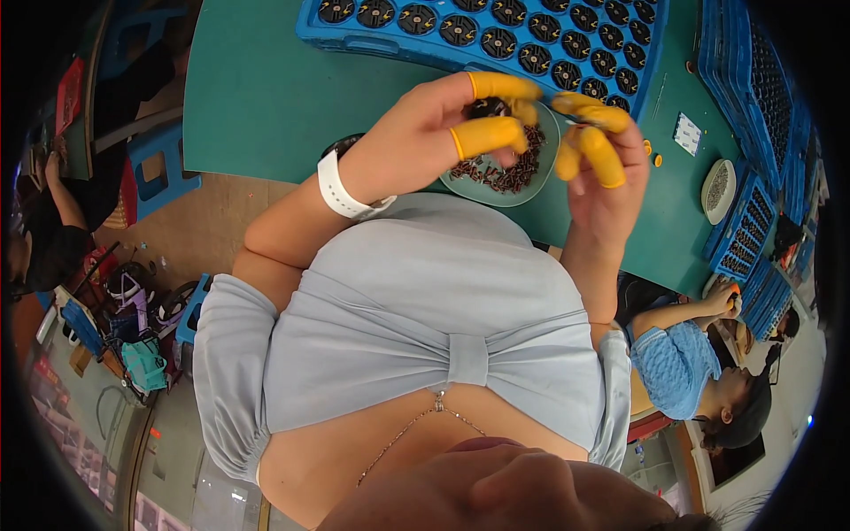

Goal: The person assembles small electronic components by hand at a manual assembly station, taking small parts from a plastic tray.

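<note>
My left hand (443, 128), with yellow finger cots and a white watch band at its wrist, grips a dark round part (489, 108), mostly covered by the fingers. Opposite it, my right hand (606, 155) has its yellow-covered fingers curled together in a pinch; a small dark bit shows between them, too unclear to name. Both hands are raised over a pale round dish (509, 196) of small brown-and-dark pieces (506, 177). Beyond them lies a blue tray (376, 44) holding rows of round black parts (459, 30) with yellow marks.
On the right of the green table (257, 97) are stacked blue trays (739, 88), a white dish (718, 190) of small silvery pieces, a white card (687, 134) and loose yellow finger cots (657, 160). A co-worker (677, 367) sits at right; another person (66, 203) is at far left.
</note>
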A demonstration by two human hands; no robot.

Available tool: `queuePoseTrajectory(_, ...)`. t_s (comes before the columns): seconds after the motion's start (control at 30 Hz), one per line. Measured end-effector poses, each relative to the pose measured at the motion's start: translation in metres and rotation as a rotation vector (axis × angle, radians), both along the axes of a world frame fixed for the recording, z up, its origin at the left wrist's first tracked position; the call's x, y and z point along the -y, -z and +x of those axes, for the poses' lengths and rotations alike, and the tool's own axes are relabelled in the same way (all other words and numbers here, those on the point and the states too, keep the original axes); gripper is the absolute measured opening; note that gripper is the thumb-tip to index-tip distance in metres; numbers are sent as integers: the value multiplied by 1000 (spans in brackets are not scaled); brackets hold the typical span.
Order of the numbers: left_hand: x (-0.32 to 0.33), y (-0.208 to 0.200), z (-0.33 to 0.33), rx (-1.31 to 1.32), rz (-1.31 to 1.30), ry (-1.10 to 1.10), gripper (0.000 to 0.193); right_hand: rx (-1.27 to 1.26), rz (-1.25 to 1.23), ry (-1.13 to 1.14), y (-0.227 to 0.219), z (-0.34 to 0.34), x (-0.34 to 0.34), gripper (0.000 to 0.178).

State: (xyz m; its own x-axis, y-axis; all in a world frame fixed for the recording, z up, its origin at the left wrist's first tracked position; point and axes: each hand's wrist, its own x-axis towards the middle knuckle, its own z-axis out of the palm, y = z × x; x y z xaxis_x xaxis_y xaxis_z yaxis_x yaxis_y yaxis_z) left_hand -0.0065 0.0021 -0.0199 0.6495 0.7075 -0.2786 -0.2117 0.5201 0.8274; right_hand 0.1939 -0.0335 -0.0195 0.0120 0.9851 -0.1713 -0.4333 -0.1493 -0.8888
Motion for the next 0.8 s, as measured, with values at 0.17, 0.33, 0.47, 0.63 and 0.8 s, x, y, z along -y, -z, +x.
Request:
queuePoseTrajectory(0.17,1,4,0,203,6,7,48,41,155,-30,-9,17,4,20)
queuePoseTrajectory(0.33,2,-8,-1,175,3,60,50,281,267,23,-14,1,8,24)
queuePoseTrajectory(0.47,4,-4,-2,169,58,-6,53,414,260,-24,-31,-3,9,18)
queuePoseTrajectory(0.63,6,-2,-1,163,116,-90,52,654,328,-32,-41,-12,10,20)
queuePoseTrajectory(0.8,9,-6,3,-5,304,-170,46,741,438,-61,-39,-10,4,24)
